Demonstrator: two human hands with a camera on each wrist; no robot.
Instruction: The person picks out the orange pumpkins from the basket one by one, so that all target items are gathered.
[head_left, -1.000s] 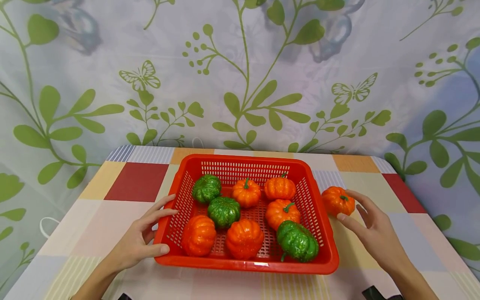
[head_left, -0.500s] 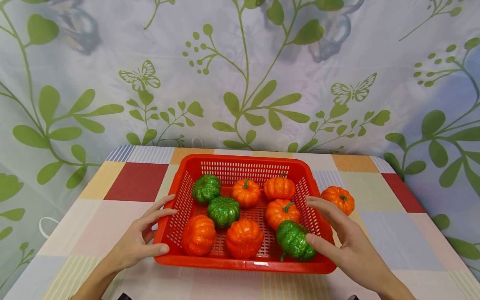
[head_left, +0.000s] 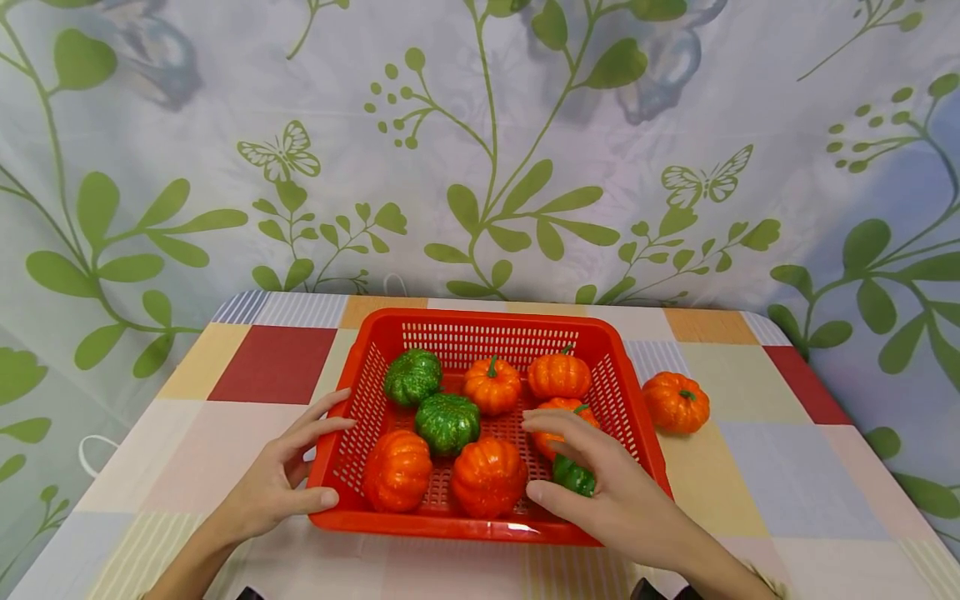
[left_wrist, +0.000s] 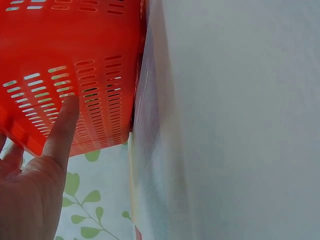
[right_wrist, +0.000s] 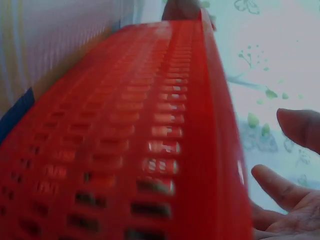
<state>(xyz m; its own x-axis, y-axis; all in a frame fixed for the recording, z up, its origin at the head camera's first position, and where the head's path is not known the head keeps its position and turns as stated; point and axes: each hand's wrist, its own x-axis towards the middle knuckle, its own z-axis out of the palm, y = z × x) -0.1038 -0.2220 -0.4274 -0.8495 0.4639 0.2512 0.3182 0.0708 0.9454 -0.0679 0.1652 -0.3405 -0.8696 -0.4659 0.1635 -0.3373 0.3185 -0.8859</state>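
A red plastic basket [head_left: 420, 527] with slotted walls holds several small pumpkins, orange and glittery green. My left hand [head_left: 273, 479] rests at the basket's left side, fingers over the rim and thumb near the front corner. In the left wrist view, a straight finger [left_wrist: 62, 130] touches the slotted wall. Over the basket's right half hovers my right hand [head_left: 611, 492], thumb and fingers spread apart with nothing between them. It partly hides a green pumpkin [head_left: 573, 477] and an orange pumpkin [head_left: 551, 417]. Nearest to its thumb tip is the front orange pumpkin [head_left: 489, 477].
One orange pumpkin [head_left: 677, 403] sits on the table just outside the basket's right wall. A checked cloth [head_left: 780, 475] covers the table. Behind it hangs a leaf-patterned curtain [head_left: 337, 125]. Inside the basket, two green pumpkins [head_left: 447, 424] lie toward the left.
My right hand has let go of the orange pumpkin outside the basket, which stays there, and has moved left over the basket. My left hand has not moved.
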